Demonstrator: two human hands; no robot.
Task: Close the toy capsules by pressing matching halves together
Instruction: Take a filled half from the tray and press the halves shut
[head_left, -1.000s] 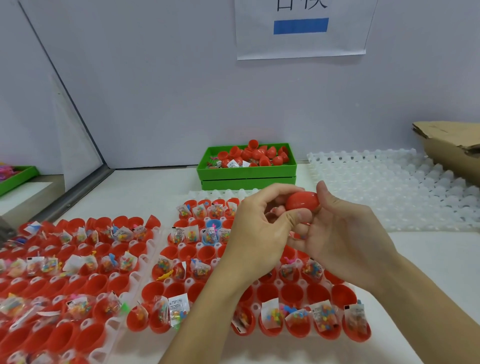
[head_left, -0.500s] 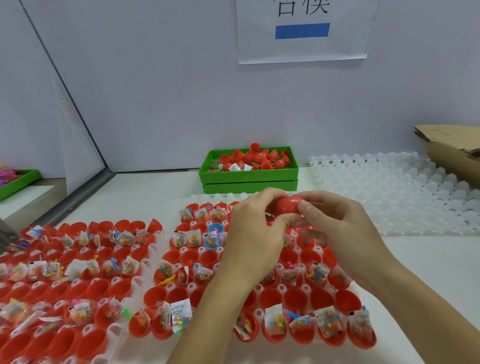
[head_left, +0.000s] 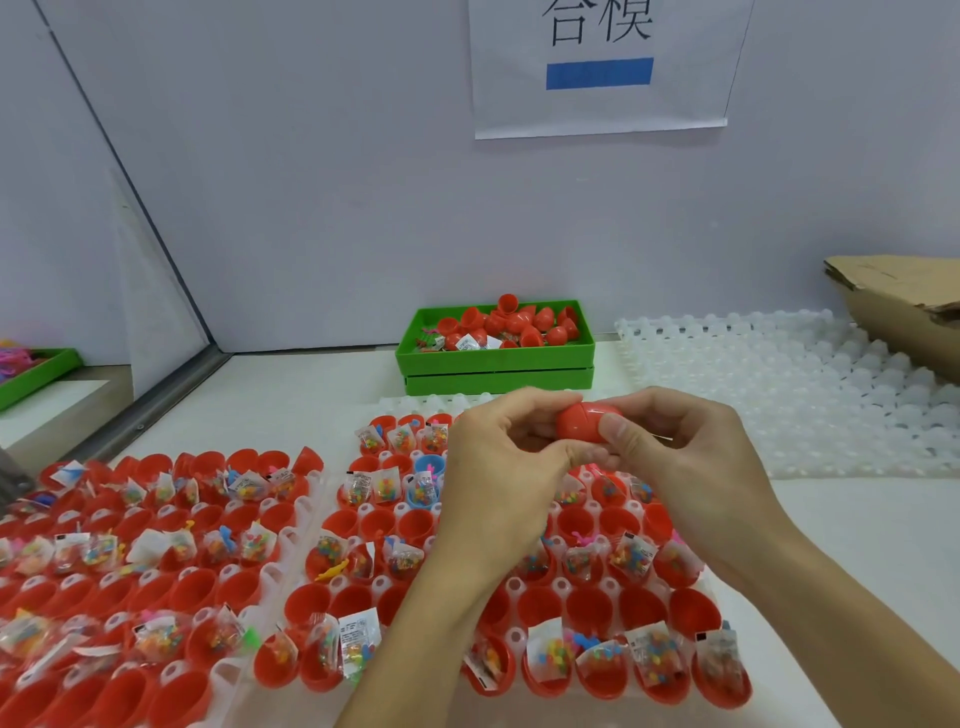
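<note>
A red toy capsule (head_left: 579, 423) lies sideways between both hands, above the far part of the middle tray, its two halves joined with a seam showing. My left hand (head_left: 498, 467) grips its left half with curled fingers. My right hand (head_left: 685, 457) pinches its right half, thumb in front. Below them, a white tray (head_left: 332, 514) holds several open red capsule halves (head_left: 587, 608), many with small bagged toys (head_left: 358, 636) inside. One blue half (head_left: 428, 465) sits among them.
A second tray of red halves (head_left: 156, 519) lies at the left. A green bin (head_left: 493, 358) of loose red halves stands at the back centre. An empty white cell tray (head_left: 789, 389) lies at right, a cardboard box (head_left: 904, 306) behind it.
The capsule and both hands have shifted slightly in the view as the camera tilted up. The halves now look pressed together with only a seam visible.
</note>
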